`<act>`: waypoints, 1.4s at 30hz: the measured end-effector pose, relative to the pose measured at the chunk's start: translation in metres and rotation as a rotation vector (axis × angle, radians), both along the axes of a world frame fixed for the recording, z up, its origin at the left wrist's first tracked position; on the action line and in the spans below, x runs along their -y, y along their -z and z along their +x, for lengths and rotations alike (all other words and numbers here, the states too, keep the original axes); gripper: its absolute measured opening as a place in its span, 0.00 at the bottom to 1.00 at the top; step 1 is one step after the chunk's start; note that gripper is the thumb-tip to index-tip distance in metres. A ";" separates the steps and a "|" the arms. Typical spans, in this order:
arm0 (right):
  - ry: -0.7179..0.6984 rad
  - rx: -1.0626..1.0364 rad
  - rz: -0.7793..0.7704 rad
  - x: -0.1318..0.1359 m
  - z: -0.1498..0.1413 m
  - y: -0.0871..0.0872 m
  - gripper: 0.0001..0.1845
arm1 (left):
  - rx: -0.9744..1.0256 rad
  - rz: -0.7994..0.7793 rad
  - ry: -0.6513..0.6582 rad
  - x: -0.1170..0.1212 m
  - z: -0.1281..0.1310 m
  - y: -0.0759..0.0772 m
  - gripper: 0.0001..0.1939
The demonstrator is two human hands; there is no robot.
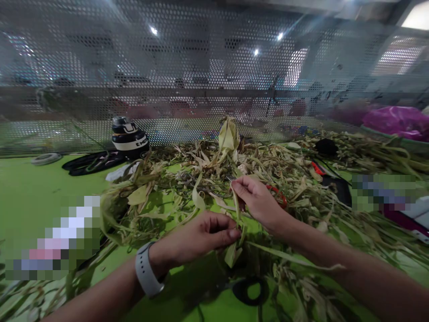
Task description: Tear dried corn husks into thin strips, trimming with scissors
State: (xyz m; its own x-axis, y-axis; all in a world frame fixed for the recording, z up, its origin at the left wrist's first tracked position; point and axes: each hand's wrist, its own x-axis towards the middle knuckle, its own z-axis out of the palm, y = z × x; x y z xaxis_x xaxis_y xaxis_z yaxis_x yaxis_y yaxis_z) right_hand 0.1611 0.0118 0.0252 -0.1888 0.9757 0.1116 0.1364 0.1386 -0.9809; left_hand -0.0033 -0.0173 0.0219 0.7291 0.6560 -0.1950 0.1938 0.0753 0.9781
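My left hand [209, 232], with a pale grey watch band [147, 270] at its wrist, pinches a wilted plant stem [237, 219] between thumb and forefinger. Just above it, the fingers of my right hand [253, 197] are closed on the upper part of the same stem. A small metallic tip shows by the right fingertips; what it belongs to is unclear. Pale leaves [231, 257] hang below the left thumb. Behind my right hand lies a red loop [277, 196], partly hidden. Further back a large yellowish folded leaf or bloom [229, 137] stands upright.
Dried leaves and stems [288, 167] are heaped across the green table [83, 179]. A black bottle [130, 138] stands at back left, before a perforated metal screen [201, 67]. A dark ring-shaped object [250, 290] lies near me. A purple plastic bag [397, 120] is at far right.
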 end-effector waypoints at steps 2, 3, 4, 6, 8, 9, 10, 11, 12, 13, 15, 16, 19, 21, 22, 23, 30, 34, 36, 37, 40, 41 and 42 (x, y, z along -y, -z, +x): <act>0.012 0.003 0.014 0.001 0.001 -0.002 0.11 | 0.010 -0.020 0.009 0.000 -0.001 -0.002 0.16; 0.012 0.013 0.024 0.001 0.001 -0.003 0.11 | 0.032 -0.035 0.000 0.000 -0.001 -0.003 0.15; 0.009 0.029 0.037 0.002 0.002 -0.005 0.11 | 0.061 -0.051 -0.018 0.000 -0.001 -0.004 0.14; 0.014 0.075 0.084 0.003 0.003 -0.007 0.11 | 0.124 -0.075 -0.067 0.000 0.000 -0.004 0.12; 0.026 0.131 0.166 0.003 0.004 -0.007 0.11 | 0.158 -0.065 -0.100 0.000 0.001 -0.003 0.12; 0.027 0.159 0.215 0.003 0.004 -0.006 0.10 | 0.158 -0.046 -0.100 0.000 0.002 -0.002 0.11; 0.017 0.182 0.260 0.003 0.004 -0.004 0.10 | 0.152 -0.025 -0.093 0.000 0.003 -0.001 0.11; -0.007 0.198 0.292 0.004 0.003 -0.002 0.09 | 0.143 -0.002 -0.088 0.001 0.004 -0.001 0.11; -0.040 0.205 0.309 0.004 0.003 0.000 0.09 | 0.133 0.018 -0.085 0.001 0.005 -0.001 0.11; -0.077 0.208 0.311 0.004 0.001 0.003 0.09 | 0.120 0.032 -0.081 0.002 0.007 -0.001 0.11; -0.131 0.213 0.295 0.004 -0.001 0.008 0.09 | 0.088 0.051 -0.066 0.005 0.009 -0.002 0.12; -0.140 0.221 0.289 0.004 -0.002 0.010 0.09 | 0.078 0.063 -0.050 0.006 0.009 -0.003 0.12; -0.096 0.258 0.306 0.003 -0.003 0.013 0.09 | 0.064 0.079 0.044 0.011 0.010 -0.006 0.13; -0.013 0.277 0.346 -0.001 0.000 0.013 0.10 | 0.050 0.042 0.117 0.014 0.010 -0.006 0.14; 0.040 0.282 0.368 -0.004 0.002 0.013 0.10 | 0.040 0.014 0.141 0.014 0.010 -0.005 0.14; 0.095 0.284 0.387 -0.008 0.004 0.012 0.10 | 0.040 -0.020 0.150 0.014 0.010 -0.005 0.14; -0.009 -0.071 -0.087 -0.018 0.013 0.003 0.20 | 0.208 -0.278 -0.045 0.005 0.007 0.004 0.11; -0.331 -0.129 -0.377 -0.008 0.009 -0.007 0.22 | 0.253 -0.264 -0.152 0.000 0.006 0.009 0.12; -0.326 -0.111 -0.343 -0.007 0.007 -0.006 0.19 | 0.214 -0.196 -0.124 0.000 0.005 0.007 0.12; -0.299 -0.108 -0.319 -0.008 0.006 -0.004 0.19 | 0.190 -0.146 -0.091 0.000 0.005 0.006 0.12; -0.204 -0.097 -0.276 -0.013 0.006 0.007 0.20 | 0.151 -0.033 -0.017 0.001 0.006 0.002 0.12; -0.182 -0.107 -0.271 -0.015 0.005 0.010 0.20 | 0.159 -0.039 -0.023 0.001 0.006 0.002 0.11; -0.167 -0.123 -0.274 -0.016 0.005 0.012 0.20 | 0.177 -0.067 -0.046 0.001 0.006 0.002 0.10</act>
State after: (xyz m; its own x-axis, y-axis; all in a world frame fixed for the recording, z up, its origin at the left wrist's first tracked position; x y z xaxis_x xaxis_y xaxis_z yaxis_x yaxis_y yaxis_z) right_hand 0.1659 0.0275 0.0137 -0.3503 0.9291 -0.1189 0.0120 -0.1224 -0.9924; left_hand 0.0028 -0.0184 0.0194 0.7257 0.6791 -0.1103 0.0137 0.1461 0.9892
